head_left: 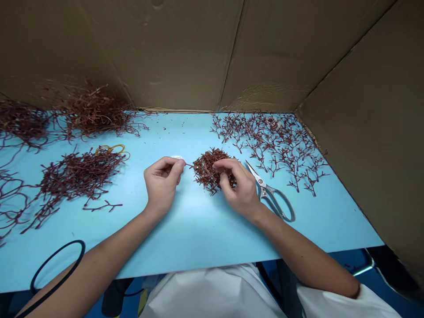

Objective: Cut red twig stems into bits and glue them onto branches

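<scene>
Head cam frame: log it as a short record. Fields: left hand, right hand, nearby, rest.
left hand: pinches a thin red sprig, small white object just behind fingertips
right hand: fingers in a dense clump of red branches
nearby: steel scissors, right of right hand
rest: spread red sprigs, red heap, yellow rubber bands, blue tabletop, cardboard walls

Bright, even light, apparently from above, washes the pale blue tabletop, while the cardboard walls stay dimmer. Soft shadows fall beneath the left hand and right hand. Wide-angle distortion bends the frame's edges; focus stays fairly sharp, without motion blur.
</scene>
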The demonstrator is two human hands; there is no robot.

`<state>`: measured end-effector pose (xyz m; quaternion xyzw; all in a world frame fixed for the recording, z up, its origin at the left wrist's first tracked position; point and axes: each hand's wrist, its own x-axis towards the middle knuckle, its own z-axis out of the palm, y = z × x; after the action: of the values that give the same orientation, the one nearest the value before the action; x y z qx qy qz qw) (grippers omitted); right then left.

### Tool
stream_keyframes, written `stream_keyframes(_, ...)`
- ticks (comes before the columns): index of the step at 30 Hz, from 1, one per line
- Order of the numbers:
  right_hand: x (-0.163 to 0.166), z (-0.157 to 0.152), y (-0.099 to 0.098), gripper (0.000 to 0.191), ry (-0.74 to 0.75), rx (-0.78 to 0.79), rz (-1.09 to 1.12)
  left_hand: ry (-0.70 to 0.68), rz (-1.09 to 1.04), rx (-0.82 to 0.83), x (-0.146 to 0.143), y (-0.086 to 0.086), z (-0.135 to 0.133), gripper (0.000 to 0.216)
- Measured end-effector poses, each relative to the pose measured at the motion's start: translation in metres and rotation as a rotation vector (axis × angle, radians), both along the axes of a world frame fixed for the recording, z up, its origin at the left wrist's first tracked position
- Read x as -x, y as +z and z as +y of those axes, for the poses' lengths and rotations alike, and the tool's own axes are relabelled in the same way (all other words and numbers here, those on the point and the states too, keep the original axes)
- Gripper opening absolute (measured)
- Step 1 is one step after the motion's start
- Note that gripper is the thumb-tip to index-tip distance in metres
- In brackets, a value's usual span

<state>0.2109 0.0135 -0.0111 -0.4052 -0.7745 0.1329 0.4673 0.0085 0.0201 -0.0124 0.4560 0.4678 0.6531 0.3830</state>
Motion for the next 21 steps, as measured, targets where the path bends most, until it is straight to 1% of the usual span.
stream_keyframes(2,-0.001,0.001,0.001,0.033,-0.021,-0.208,-0.18,0.006,-0.013,0.018,0.001,-0.001,0.001,0.02)
stream_keyframes(4,-0.001,0.002,0.002,0.029,-0.052,-0.331,-0.297,0.0,-0.012,0.033,0.0,-0.002,0.0,0.022)
stream_keyframes(6,0.0,0.001,0.001,0.026,-0.08,-0.381,-0.345,-0.016,0.0,0.055,-0.001,-0.003,-0.001,0.024)
stream_keyframes(10,-0.002,0.0,0.001,0.015,-0.089,-0.427,-0.36,-0.065,0.041,0.091,-0.005,-0.003,-0.005,0.024)
stream_keyframes(12,-0.005,0.0,0.002,0.016,-0.079,-0.435,-0.351,-0.089,0.05,0.1,-0.006,-0.002,-0.005,0.021)
stream_keyframes(14,-0.008,0.002,0.003,0.016,-0.081,-0.407,-0.315,-0.132,0.049,0.103,-0.006,-0.001,-0.006,0.021)
stream_keyframes(16,-0.01,0.005,0.006,0.012,-0.116,-0.328,-0.221,-0.191,0.07,0.087,-0.006,-0.001,-0.007,0.027)
stream_keyframes(19,-0.011,0.009,0.009,0.006,-0.193,-0.128,0.024,-0.243,0.219,0.017,-0.005,-0.002,-0.01,0.042)
stream_keyframes(21,-0.009,0.011,0.009,0.006,-0.198,0.035,0.194,-0.277,0.333,-0.063,-0.006,-0.003,-0.013,0.049)
